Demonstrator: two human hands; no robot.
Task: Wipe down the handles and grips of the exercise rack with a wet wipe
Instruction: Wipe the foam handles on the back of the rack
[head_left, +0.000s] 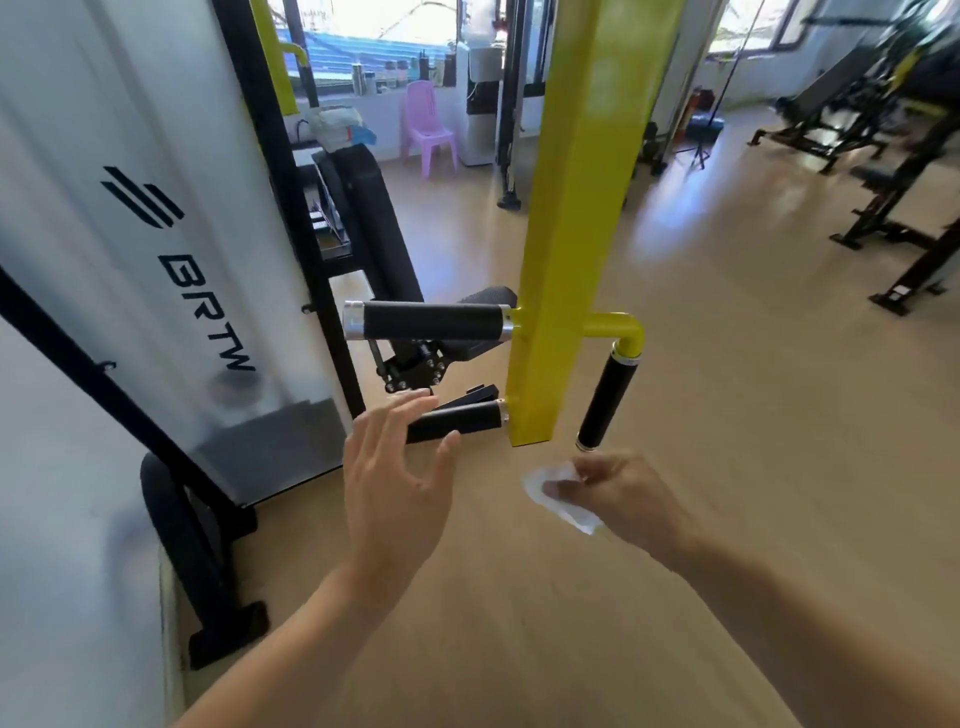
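Lower grip's (457, 420) end behind left hand (397, 480)

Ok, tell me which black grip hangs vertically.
The grip right of the yellow post, hanging from the yellow elbow above the wipe. The other two stick out horizontally leftward.

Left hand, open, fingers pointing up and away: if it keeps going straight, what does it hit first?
Most likely the lower horizontal black foam grip on the yellow steel post: the left hand has its fingertips overlapping that grip's free end. One view only, so depth and actual contact are unclear.
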